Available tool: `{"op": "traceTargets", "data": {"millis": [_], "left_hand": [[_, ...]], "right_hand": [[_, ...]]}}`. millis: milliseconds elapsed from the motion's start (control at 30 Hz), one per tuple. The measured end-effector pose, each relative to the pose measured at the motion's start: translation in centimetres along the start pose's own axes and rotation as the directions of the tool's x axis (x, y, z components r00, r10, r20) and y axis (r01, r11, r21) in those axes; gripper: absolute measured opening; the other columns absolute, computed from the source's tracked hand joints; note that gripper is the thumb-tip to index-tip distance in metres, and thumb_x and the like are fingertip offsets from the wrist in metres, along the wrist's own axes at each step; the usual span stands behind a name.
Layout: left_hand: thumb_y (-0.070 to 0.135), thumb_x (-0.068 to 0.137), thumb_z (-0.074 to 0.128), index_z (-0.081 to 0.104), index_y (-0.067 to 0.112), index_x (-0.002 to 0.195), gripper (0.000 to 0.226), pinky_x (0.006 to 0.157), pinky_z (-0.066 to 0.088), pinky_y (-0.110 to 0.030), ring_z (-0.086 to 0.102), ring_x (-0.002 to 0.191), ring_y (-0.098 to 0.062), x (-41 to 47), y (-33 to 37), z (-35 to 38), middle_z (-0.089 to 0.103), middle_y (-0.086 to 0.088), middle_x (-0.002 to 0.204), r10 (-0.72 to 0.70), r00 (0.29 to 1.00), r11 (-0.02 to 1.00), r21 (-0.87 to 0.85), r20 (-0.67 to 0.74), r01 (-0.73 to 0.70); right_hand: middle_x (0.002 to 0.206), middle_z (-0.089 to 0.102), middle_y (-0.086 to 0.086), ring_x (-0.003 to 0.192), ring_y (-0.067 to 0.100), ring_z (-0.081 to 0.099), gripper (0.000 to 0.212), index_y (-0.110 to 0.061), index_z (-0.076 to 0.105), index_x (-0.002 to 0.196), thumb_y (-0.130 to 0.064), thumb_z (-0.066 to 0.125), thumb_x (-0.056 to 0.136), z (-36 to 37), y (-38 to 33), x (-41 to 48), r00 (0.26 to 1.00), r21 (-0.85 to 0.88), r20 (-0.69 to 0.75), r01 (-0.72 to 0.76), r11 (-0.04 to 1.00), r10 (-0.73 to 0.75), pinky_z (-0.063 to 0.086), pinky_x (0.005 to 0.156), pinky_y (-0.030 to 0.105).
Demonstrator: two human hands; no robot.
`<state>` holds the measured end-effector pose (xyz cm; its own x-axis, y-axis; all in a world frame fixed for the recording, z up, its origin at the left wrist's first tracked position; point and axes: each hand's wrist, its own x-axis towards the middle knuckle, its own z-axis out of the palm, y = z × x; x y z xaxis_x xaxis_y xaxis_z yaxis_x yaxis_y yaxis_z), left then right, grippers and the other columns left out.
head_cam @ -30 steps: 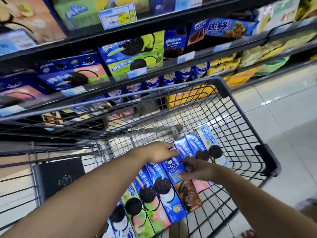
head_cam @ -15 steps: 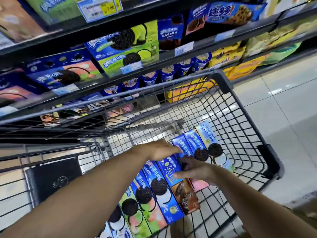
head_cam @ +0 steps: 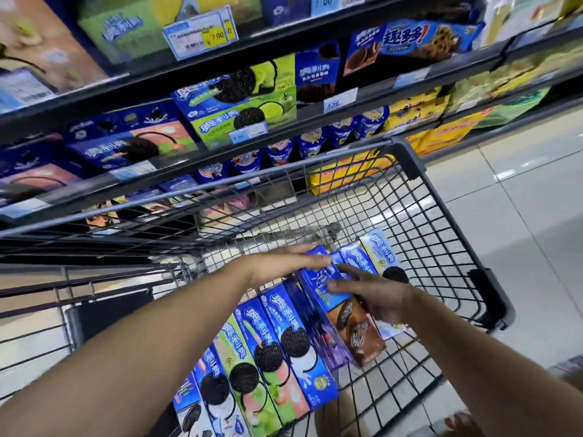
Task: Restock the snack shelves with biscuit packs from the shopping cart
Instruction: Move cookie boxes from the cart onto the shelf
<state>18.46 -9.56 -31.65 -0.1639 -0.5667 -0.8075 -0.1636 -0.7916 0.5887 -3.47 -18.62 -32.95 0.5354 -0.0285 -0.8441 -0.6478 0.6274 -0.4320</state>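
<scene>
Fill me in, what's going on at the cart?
A person has both hands in the shopping cart on one blue-and-brown biscuit pack: the left hand holds its far end, the right hand grips its side. The pack sits tilted above the row of other packs lying in the cart. The snack shelves stand beyond.

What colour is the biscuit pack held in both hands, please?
The biscuit pack is blue, brown at its near end; head view.
</scene>
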Motion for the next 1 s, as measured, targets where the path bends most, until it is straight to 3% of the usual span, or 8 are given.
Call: {"op": "traceTargets", "data": {"millis": [100, 167, 367, 567, 667, 833, 933, 1000], "left_hand": [[0.063, 0.069, 0.080, 0.063, 0.032, 0.127, 0.067, 0.094, 0.050, -0.027, 0.068, 0.102, -0.007, -1.6, 0.5, -1.3, 0.069, 0.005, 0.125, 0.022, 0.998, 0.984, -0.173, -0.057, -0.031], [0.060, 0.064, 0.081, 0.071, 0.028, 0.106, 0.054, 0.072, 0.050, -0.022, 0.066, 0.080, -0.010, -3.0, 0.8, -2.0, 0.074, 0.001, 0.102, 0.055, 0.990, 0.955, -0.283, -0.129, -0.091], [0.052, 0.077, 0.077, 0.071, 0.023, 0.096, 0.035, 0.063, 0.055, -0.025, 0.068, 0.065, -0.010, -7.7, 1.4, -3.8, 0.076, 0.000, 0.083, 0.072, 0.899, 0.816, -0.493, -0.432, -0.302], [0.060, 0.065, 0.076, 0.067, 0.023, 0.112, 0.060, 0.087, 0.058, -0.040, 0.074, 0.096, -0.023, -9.8, 3.0, -3.5, 0.078, -0.003, 0.100, 0.107, 0.822, 0.753, -0.494, -0.560, -0.435], [0.067, 0.074, 0.064, 0.063, 0.027, 0.121, 0.061, 0.076, 0.056, -0.023, 0.073, 0.099, -0.011, -10.5, 4.5, -2.3, 0.078, 0.006, 0.105, 0.177, 0.774, 0.780, -0.392, -0.608, -0.487], [0.073, 0.088, 0.039, 0.038, 0.030, 0.153, 0.078, 0.122, 0.026, -0.038, 0.043, 0.140, -0.008, -10.7, 8.1, -0.3, 0.049, 0.011, 0.151, 0.262, 0.590, 0.883, -0.058, -0.764, -0.466], [0.069, 0.090, 0.039, 0.035, 0.026, 0.155, 0.077, 0.122, 0.025, -0.032, 0.039, 0.141, -0.003, -10.6, 11.4, -0.1, 0.046, 0.015, 0.152, 0.333, 0.521, 0.864, 0.033, -0.786, -0.502], [0.070, 0.090, 0.041, 0.041, 0.036, 0.147, 0.066, 0.111, 0.030, -0.013, 0.045, 0.131, 0.011, -10.5, 13.7, -0.6, 0.054, 0.035, 0.136, 0.398, 0.502, 0.854, 0.110, -0.768, -0.508]], "right_hand": [[0.123, 0.071, 0.010, 0.108, 0.026, 0.070, 0.073, -0.021, 0.056, 0.134, -0.046, 0.087, 0.073, 0.4, -2.7, -1.4, 0.994, 0.024, 0.106, 0.006, 1.000, -0.008, 0.057, 0.094, 0.043], [0.128, 0.067, 0.019, 0.108, 0.031, 0.066, 0.052, -0.014, 0.066, 0.128, -0.046, 0.074, 0.087, 0.7, -3.8, -2.7, 0.993, -0.024, 0.116, 0.034, 0.999, -0.031, 0.053, 0.096, 0.045], [0.116, 0.073, 0.004, 0.105, 0.025, 0.070, 0.053, -0.026, 0.066, 0.126, -0.050, 0.074, 0.079, 0.0, -5.4, -7.4, 0.986, 0.017, -0.064, 0.156, 0.988, -0.155, 0.057, 0.077, 0.031], [0.127, 0.068, 0.018, 0.122, 0.032, 0.063, 0.063, -0.008, 0.074, 0.114, -0.043, 0.094, 0.066, -0.7, -6.7, -6.9, 0.947, 0.021, -0.132, 0.299, 0.954, -0.293, 0.042, 0.113, 0.044], [0.128, 0.068, 0.012, 0.123, 0.024, 0.063, 0.065, -0.012, 0.074, 0.119, -0.042, 0.095, 0.065, -1.4, -8.2, -6.9, 0.925, 0.020, -0.141, 0.359, 0.933, -0.353, 0.043, 0.110, 0.040], [0.123, 0.072, -0.002, 0.112, 0.004, 0.067, 0.034, -0.034, 0.078, 0.107, -0.039, 0.083, 0.074, -2.7, -12.7, -9.5, 0.864, -0.033, -0.129, 0.487, 0.873, -0.487, 0.050, 0.093, 0.022], [0.126, 0.071, -0.003, 0.122, 0.009, 0.062, 0.036, -0.029, 0.076, 0.116, -0.040, 0.075, 0.082, -4.4, -16.0, -11.7, 0.819, -0.149, -0.074, 0.555, 0.818, -0.569, 0.043, 0.107, 0.027], [0.130, 0.069, 0.000, 0.128, 0.013, 0.058, 0.041, -0.021, 0.070, 0.125, -0.038, 0.070, 0.088, -6.1, -18.3, -12.7, 0.780, -0.228, -0.045, 0.600, 0.767, -0.624, 0.033, 0.113, 0.036]]}}
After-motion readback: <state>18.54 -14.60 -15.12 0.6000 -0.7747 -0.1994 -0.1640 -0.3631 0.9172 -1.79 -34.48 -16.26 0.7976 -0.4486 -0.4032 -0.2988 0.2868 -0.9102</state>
